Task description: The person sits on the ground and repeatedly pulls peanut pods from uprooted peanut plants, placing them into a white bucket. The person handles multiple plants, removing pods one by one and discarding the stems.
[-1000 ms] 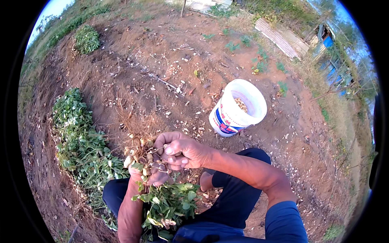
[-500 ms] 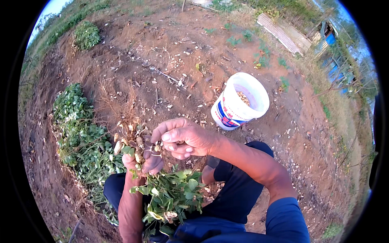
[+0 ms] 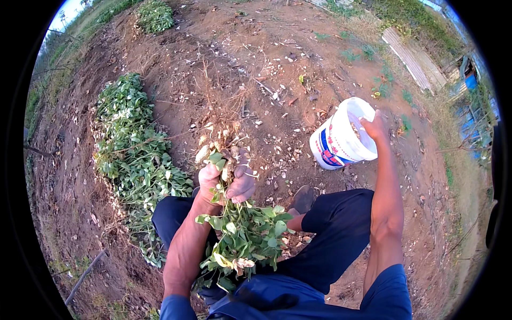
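My left hand (image 3: 230, 184) is closed round the stems of a peanut plant (image 3: 242, 229). Pale pods (image 3: 216, 141) and thin roots stick up above the fist, while green leaves hang below it over my lap. At the right side of a white bucket (image 3: 341, 140), my right hand (image 3: 376, 128) reaches over the rim. Its thumb stands apart from the fingers, with nothing visible between them; the other fingers are mostly hidden. Part of the bucket's inside shows past the hand, with a few picked peanuts in it.
A long heap of leafy peanut plants (image 3: 138, 154) lies on the soil to my left, with a smaller heap (image 3: 154, 16) farther off. Dry bits litter the brown ground (image 3: 224, 58). Corrugated sheets (image 3: 408, 58) lie at the far right. My bent knees frame the plant.
My right hand has left the pods beside my left hand and moved right to the bucket's rim. The left hand keeps its hold on the plant. The whole view has shifted.
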Available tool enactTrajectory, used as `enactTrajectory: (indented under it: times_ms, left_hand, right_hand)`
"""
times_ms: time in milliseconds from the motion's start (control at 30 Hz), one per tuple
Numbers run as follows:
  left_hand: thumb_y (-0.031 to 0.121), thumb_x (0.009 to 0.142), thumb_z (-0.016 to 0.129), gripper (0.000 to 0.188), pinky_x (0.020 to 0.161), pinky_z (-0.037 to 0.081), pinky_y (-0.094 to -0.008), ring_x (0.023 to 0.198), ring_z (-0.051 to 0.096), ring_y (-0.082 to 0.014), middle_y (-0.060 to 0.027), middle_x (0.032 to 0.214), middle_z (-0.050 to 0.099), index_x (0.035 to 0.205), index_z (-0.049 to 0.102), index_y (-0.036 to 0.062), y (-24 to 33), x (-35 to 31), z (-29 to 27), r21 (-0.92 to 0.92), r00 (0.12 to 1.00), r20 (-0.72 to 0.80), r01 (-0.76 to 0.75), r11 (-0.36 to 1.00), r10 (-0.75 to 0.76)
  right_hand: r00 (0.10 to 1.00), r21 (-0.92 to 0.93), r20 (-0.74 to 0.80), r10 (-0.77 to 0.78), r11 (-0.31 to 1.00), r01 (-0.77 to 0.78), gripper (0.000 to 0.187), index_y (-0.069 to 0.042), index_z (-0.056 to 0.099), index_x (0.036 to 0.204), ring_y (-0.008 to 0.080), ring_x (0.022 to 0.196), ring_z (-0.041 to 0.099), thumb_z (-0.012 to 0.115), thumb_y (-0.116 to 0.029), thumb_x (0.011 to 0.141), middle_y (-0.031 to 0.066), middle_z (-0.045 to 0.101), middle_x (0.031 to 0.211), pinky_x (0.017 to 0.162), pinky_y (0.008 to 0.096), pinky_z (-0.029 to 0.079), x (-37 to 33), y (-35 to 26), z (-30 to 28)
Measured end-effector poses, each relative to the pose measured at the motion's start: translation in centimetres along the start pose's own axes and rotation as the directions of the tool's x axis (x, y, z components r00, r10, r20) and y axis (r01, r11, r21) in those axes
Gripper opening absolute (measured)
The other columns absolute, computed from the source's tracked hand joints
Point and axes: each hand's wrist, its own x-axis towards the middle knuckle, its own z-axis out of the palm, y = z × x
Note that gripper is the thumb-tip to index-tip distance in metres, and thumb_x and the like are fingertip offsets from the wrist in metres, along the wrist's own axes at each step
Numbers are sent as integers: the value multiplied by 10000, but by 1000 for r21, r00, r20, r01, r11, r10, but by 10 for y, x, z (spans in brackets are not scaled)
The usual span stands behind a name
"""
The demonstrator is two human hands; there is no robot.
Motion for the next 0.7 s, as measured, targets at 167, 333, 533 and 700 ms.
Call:
enactTrajectory:
  times_ms: [167, 333, 533, 700]
  left_hand:
    - [470, 849, 740, 478, 489, 385, -313, 480, 470, -140, -32, 598, 532, 1009, 621, 36, 5, -1, 7, -11, 998, 64, -6, 1000, 7]
    - [504, 889, 701, 480, 479, 393, -304, 437, 465, -134, -39, 592, 535, 966, 610, 39, -1, 6, 7, -4, 996, 76, 44, 999, -44]
    - [490, 950, 622, 615, 396, 413, -345, 415, 490, -161, -130, 809, 636, 1302, 507, -1, -8, -1, 5, -105, 1000, -7, -11, 994, 10]
    - [472, 949, 611, 703, 382, 448, -366, 419, 494, -176, -151, 892, 666, 1458, 436, 20, -9, 0, 15, -178, 992, -113, 31, 983, -52]
  right_hand:
    - [851, 668, 362, -381, 743, 48, 500, 12, 622, 1291, 179, 870, 692, 714, -345, 952, 138, 693, 1112, 783, 327, 558, -49, -107, -19]
    - [415, 895, 424, -805, 443, -56, 486, -4, 548, 1406, 137, 879, 676, 666, -269, 1016, 106, 639, 1296, 764, 301, 566, -123, -212, -22]
    - [140, 882, 442, -886, 402, -245, 595, -26, 547, 1412, 117, 902, 661, 721, -390, 976, 62, 665, 1162, 742, 290, 557, -174, -253, -24]
    - [163, 898, 413, -896, 371, -238, 425, -26, 619, 1313, 88, 872, 637, 691, -309, 1004, 10, 669, 1036, 693, 274, 553, -172, -247, -11]
